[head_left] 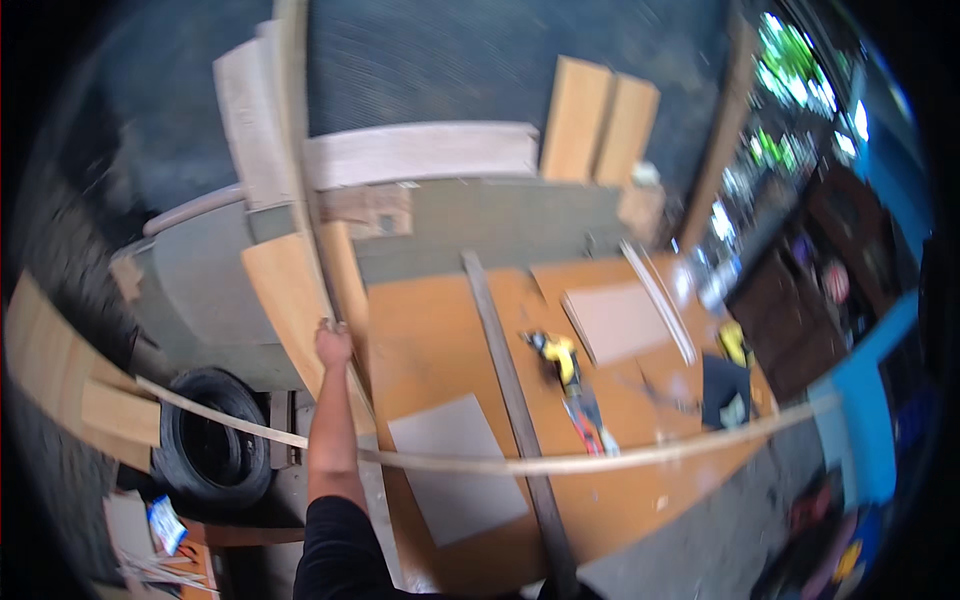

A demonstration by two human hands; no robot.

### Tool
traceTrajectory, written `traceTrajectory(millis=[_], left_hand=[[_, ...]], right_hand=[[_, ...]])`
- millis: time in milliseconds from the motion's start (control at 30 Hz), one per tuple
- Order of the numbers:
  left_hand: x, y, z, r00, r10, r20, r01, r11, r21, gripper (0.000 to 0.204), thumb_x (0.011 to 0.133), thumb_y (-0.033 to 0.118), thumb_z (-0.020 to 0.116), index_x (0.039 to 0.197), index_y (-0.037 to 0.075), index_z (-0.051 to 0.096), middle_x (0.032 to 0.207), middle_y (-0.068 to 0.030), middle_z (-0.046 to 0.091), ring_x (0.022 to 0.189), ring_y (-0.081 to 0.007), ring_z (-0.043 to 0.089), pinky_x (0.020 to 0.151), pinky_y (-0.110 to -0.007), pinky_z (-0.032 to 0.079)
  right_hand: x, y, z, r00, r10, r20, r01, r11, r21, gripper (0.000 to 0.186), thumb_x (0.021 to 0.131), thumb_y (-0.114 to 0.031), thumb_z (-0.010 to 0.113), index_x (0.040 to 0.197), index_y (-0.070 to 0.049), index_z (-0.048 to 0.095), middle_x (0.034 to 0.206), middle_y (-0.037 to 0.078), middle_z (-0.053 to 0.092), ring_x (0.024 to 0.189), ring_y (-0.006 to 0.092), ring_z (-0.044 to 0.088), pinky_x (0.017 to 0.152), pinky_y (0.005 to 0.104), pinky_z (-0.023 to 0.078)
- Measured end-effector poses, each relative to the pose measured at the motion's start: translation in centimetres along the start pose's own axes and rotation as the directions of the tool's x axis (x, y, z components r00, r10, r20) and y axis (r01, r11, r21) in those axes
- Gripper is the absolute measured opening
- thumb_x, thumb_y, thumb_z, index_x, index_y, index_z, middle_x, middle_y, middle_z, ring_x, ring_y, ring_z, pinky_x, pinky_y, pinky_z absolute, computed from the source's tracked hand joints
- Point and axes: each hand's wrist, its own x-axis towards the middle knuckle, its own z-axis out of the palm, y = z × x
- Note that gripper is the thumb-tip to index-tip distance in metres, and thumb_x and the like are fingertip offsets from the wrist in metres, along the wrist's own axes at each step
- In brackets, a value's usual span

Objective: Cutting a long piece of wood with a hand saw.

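**Left hand grips a tall strip at the bench's left edge**

The left hand (333,345) is closed around a long thin wooden strip (296,150). The strip stands nearly upright, its long axis running from the hand toward the far side, beside leaning plywood boards (290,290). The right hand is not visible. A second thin strip (560,462) lies across the orange workbench (440,350), near the person, running left to right.

One bare forearm with left hand (333,345) visible, entering from 6 o'clock, black short sleeve (338,550) covering upper arm, no glove, watch or jewellery seen.
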Motion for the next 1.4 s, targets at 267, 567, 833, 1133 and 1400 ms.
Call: traceTrajectory(millis=[267,567,833,1133,1400], left_hand=[[-19.5,-1.2,-8.9,0.954,0.292,-0.064,-0.29,0.852,-0.437,0.038,0.096,0.012,0.056,0.129,-0.005,0.052,0.126,-0.0204,0.059,0.114,-0.0277,0.058,0.1,-0.037,0.044],[-48.5,-8.7,-16.3,0.995,-0.071,0.066,0.087,0.951,-0.295,0.031,0.097,0.004,0.05,0.126,-0.007,0.051,0.122,-0.0205,0.059,0.112,-0.0269,0.058,0.1,-0.037,0.043],[-55.7,5.0,-15.5,0.984,0.171,0.059,-0.172,0.985,0.009,0.032,0.094,0.013,0.057,0.12,-0.004,0.057,0.117,-0.0184,0.061,0.109,-0.0297,0.059,0.097,-0.038,0.045],[-59.3,23.8,-2.9,0.671,0.578,0.464,-0.532,0.811,-0.242,0.039,0.087,0.015,0.063,0.123,0.002,0.057,0.126,-0.0209,0.056,0.115,-0.0392,0.055,0.1,-0.043,0.044],[-61.1,31.4,9.9,0.311,0.747,0.587,-0.806,0.535,-0.254,0.046,0.089,0.028,0.061,0.127,0.004,0.054,0.123,-0.0179,0.056,0.116,-0.0346,0.053,0.104,-0.045,0.037]], right_hand=[[8.0,-9.3,-9.0,0.968,0.229,-0.106,-0.249,0.935,-0.254,0.043,0.09,-0.04,0.049,0.101,-0.004,0.069,0.103,0.019,0.068,0.099,0.0364,0.064,0.089,0.048,0.049],[22.0,-35.9,-38.8,0.448,-0.577,-0.683,0.631,0.745,-0.216,0.021,0.089,-0.02,0.061,0.096,0.0,0.059,0.093,0.022,0.06,0.084,0.0408,0.059,0.073,0.0446,0.048],[36.3,-41.8,-43.7,0.608,-0.769,-0.197,0.613,0.612,-0.499,0.034,0.082,-0.02,0.062,0.115,-0.011,0.059,0.113,0.013,0.059,0.109,0.0347,0.058,0.092,0.049,0.046],[33.7,-38.9,-45.6,0.521,-0.774,-0.359,0.715,0.626,-0.312,0.022,0.086,-0.021,0.059,0.103,-0.008,0.063,0.105,0.014,0.058,0.093,0.0355,0.063,0.079,0.0457,0.051],[23.6,-27.8,-39.7,0.602,-0.605,-0.521,0.788,0.558,0.262,0.025,0.09,-0.018,0.058,0.109,-0.003,0.061,0.096,0.022,0.064,0.087,0.0398,0.064,0.078,0.0461,0.051]])
